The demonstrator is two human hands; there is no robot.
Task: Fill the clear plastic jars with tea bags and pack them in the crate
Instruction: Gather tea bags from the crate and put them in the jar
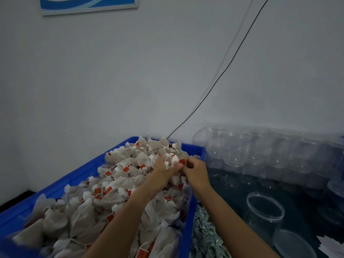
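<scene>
We find both hands working at the far end of the blue crate, which is heaped with tea bags. The left hand closes its grip on a bunch of them; the right hand pinches one beside it. An open clear jar stands on the counter right of the crate; stacked empty jars line the wall.

We are seeing a dark table carrying a blue crate, stacked clear jars, one open jar, a lid, grey packets and white papers.
</scene>
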